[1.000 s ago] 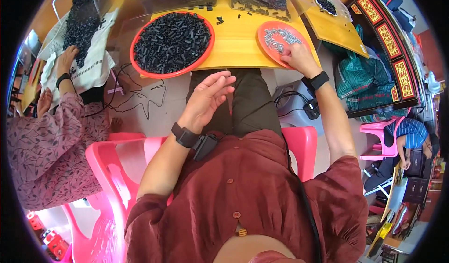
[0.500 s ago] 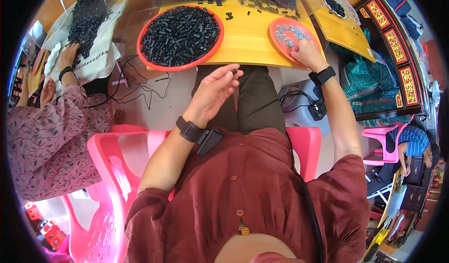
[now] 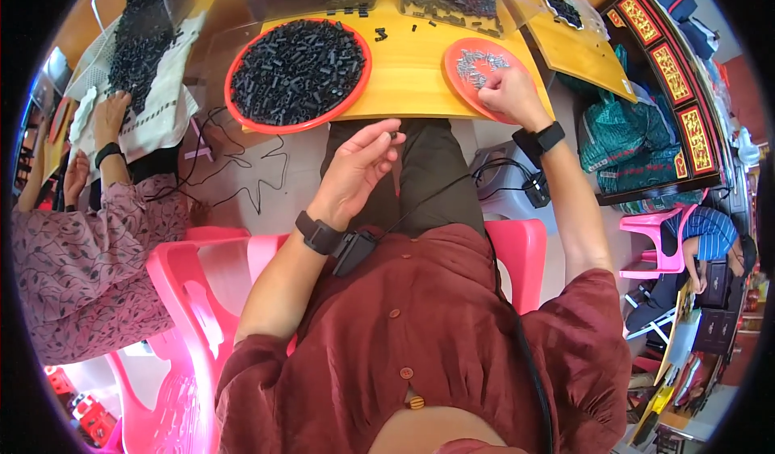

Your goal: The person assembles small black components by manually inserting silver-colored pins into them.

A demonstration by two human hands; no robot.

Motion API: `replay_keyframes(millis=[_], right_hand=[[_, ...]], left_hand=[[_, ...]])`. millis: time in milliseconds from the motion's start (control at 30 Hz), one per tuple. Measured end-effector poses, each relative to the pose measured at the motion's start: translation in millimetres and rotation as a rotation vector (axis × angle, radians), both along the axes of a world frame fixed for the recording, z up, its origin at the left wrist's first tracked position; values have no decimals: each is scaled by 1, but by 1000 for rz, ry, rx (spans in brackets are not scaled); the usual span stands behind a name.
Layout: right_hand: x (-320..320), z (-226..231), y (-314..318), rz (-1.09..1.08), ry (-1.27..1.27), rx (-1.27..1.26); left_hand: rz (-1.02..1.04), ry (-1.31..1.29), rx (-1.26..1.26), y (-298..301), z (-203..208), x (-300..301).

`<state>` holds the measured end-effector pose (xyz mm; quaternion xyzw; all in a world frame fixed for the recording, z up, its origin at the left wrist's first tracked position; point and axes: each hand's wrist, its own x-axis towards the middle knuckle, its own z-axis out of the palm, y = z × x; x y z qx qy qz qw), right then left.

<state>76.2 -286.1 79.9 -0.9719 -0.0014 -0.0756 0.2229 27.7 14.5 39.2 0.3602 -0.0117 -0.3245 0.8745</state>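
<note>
The yellow surface [image 3: 412,79] runs open between the red tray [image 3: 368,62] and the plate [image 3: 466,95], both near its front edge. Over the lap, the left hand [image 3: 363,165] pinches a small dark piece [image 3: 395,135], its long axis indistinct; the right hand [image 3: 514,97], well apart, curls over the plate, contents hidden.

Shirt [image 3: 460,325]: dark red, glossy, short-sleeved.
Buttons [image 3: 406,372]: round, red.
Trousers [image 3: 436,188]: dark olive.
Left band [image 3: 317,234]: black, boxy.
Right band [image 3: 547,137]: black, boxy.
Box [image 3: 354,252]: black, just beside the left band (whether fastened, unclear).
Cable [image 3: 529,355]: black, along the shirt's right side.
</note>
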Motion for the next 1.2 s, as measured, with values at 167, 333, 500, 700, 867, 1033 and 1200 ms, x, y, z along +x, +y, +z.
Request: replay_keyframes(millis=[167,333,500,700,867,1033,1200], right_hand=[[-20,18,32,23,23,441],[-13,24,46,69,-231,126],[-3,16,-6,-54,-166,11],[-8,8,-32,29,-37,-52],[-1,0,-32,153,79,33],[3,-7,-38,224,43,-129],[0,-6,-38,296,-11,-248]], left_hand=[[43,-2,8,-4,0,5],[52,14,25,-4,-5,4],[63,33,32,-3,-5,4],[49,37,23,-3,-10,4],[59,47,34,-3,-11,4],[52,47,29,-2,-9,4],[44,37,51,-3,-6,3]])
